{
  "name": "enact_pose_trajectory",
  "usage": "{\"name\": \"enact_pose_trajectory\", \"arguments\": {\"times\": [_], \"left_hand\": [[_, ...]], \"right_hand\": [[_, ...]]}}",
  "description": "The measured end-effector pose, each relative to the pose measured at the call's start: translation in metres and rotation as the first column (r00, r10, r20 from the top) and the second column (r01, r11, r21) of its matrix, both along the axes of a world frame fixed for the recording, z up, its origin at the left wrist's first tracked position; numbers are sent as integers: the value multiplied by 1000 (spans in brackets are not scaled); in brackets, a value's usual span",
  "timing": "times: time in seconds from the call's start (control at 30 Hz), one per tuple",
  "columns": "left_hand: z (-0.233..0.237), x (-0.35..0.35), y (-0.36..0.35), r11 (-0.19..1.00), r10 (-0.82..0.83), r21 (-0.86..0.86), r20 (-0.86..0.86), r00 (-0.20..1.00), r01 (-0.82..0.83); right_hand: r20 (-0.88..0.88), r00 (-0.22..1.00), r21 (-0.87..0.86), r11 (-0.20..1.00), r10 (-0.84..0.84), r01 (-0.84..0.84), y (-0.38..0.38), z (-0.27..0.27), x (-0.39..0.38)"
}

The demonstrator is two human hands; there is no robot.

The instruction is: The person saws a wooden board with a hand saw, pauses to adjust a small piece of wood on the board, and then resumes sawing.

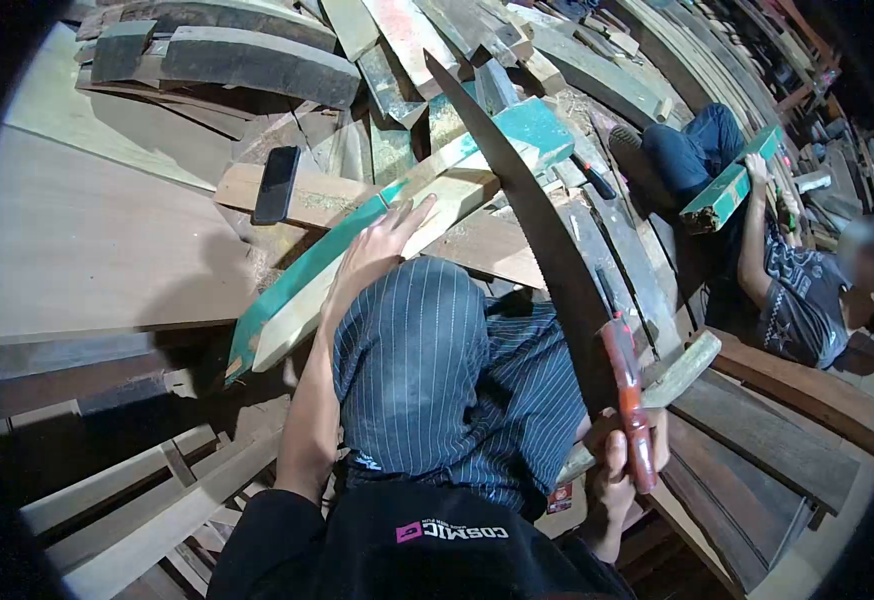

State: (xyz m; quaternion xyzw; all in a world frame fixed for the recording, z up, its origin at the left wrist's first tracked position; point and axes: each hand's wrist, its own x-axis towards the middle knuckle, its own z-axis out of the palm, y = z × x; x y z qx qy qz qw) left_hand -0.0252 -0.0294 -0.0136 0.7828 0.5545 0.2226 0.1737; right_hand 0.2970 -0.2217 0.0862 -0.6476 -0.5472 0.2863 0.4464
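Note:
My left hand (pixel 382 245) lies flat with fingers outstretched on a pale, bare-wood beam (pixel 322 300). Alongside that beam runs a wooden beam painted green (pixel 302 262), and both slant from lower left to upper right across a brown plank. My right hand (pixel 615 468) is wrapped round the red handle of a handsaw (pixel 529 205). The long dark blade points up and away, its tip above the wood pile, and it overlaps the beams' far end in this view. Behind the saw handle passes a rough pale piece of wood (pixel 685 370).
A black phone (pixel 276 185) lies on the brown plank (pixel 327 200). Past the beams are stacked wood offcuts (pixel 387 85) and a dark-handled tool (pixel 594 177). At right, another person (pixel 797 290) holds a green wooden piece (pixel 725 195). A wide board (pixel 97 240) lies at left.

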Motion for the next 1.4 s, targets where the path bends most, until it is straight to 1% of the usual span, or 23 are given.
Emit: {"name": "enact_pose_trajectory", "arguments": {"times": [0.1,0.13,0.2,0.3,0.37,0.4,0.47,0.53,0.57,0.6,0.63,0.77,0.8,0.87,0.97,1.0,1.03,1.07,1.13,1.23,1.33,1.37,1.4], "left_hand": [[-1,3,-2,1000,16,17,5,1000,-16],[1,3,-3,999,24,21,3,1000,-24],[-7,-4,2,996,34,-82,-15,999,-35],[-5,-6,3,985,39,-171,11,999,-37],[14,0,2,958,99,-268,-5,995,-97],[14,1,1,969,93,-229,8,996,-89],[15,1,0,986,79,-150,33,996,-73],[18,4,-5,981,73,-181,-10,997,-73],[15,7,-7,978,81,-192,-16,997,-83],[13,8,-7,975,90,-203,-23,996,-93],[19,10,-6,949,99,-294,-73,992,-116],[22,20,-17,986,85,-136,-85,993,-96],[23,25,-23,991,93,-88,-114,989,-103],[25,30,-27,994,112,17,-167,980,-111],[18,30,-23,993,113,65,-206,972,-102],[17,31,-24,992,119,76,-225,967,-104],[12,31,-21,982,114,174,-272,955,-68],[8,30,-21,980,118,189,-277,954,-66],[6,29,-22,974,125,219,-292,948,-61],[11,29,-25,983,103,172,-252,962,-60],[10,30,-24,986,123,144,-251,960,-88],[9,29,-24,987,116,134,-251,961,-84],[6,27,-23,989,112,126,-250,962,-82]], "right_hand": [[274,952,49,987,136,-155,-10,-6,-13],[276,948,125,972,157,-197,-4,0,-24],[40,991,78,988,129,-132,-7,-10,-24],[125,983,131,980,134,-151,7,15,-30],[20,989,35,988,148,-148,6,19,-28],[-34,987,-13,988,154,-155,6,22,-27],[-26,984,-109,978,176,-177,13,40,-26],[-149,976,-124,976,158,-177,23,59,-26],[-244,967,-117,987,80,-112,29,70,-31],[-444,895,-185,972,49,-145,33,82,-27],[-452,892,-214,972,-15,-92,36,89,-26],[-268,963,-106,994,12,-42,58,109,-21],[-306,952,-129,990,14,-56,67,127,-28],[-435,901,-333,928,5,-166,71,151,-24],[-132,963,-223,940,234,-259,67,138,-31],[-24,957,-191,938,289,-289,61,130,-33],[4,940,-125,933,341,-338,56,121,-34],[168,911,-53,926,378,-374,54,116,-38],[104,932,-32,938,347,-345,48,109,-43],[69,931,-184,922,358,-341,48,117,-38],[445,803,0,897,396,-443,53,105,-43],[274,868,-95,910,414,-404,50,89,-45],[278,830,-127,875,483,-467,51,88,-46]]}}
